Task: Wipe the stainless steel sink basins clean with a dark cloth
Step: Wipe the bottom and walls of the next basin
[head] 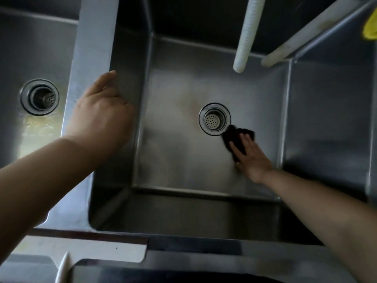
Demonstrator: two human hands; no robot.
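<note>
Nearest the camera ran the front edge of the sink unit (pixel 204 260), with a pale strip (pixel 85 249) lying along it on the left. Two bare forearms reached over it into the steel.

The left hand (pixel 102 111) rested on the divider (pixel 91 48) between the basins, fingers loosely curled over its inner edge and holding nothing; it looked like a brace. The right hand (pixel 250 155) lay flat and spread on the floor of the middle basin (pixel 183 160), pressing down the dark cloth (pixel 237 137), which sat bunched under the fingers and touched the lower right rim of that basin's drain (pixel 214 119).

By my judgement, the step in hand was scrubbing the middle basin floor beside the drain. A faint brownish stain (pixel 189 103) lay up and left of the drain, so the next move called for sweeping the cloth around the drain ring and across that patch, keeping pressure flat.

Counted: two hands, one cloth, two drains, the second (pixel 39 97) in the left basin (pixel 30 48) with yellowish residue (pixel 40 127) below it. Three basins showed, the right one (pixel 330 119) only in part. Farther off, two white hoses (pixel 247 33) (pixel 310 31) hung over the back, and one yellow object (pixel 370 27) sat at the far right.
</note>
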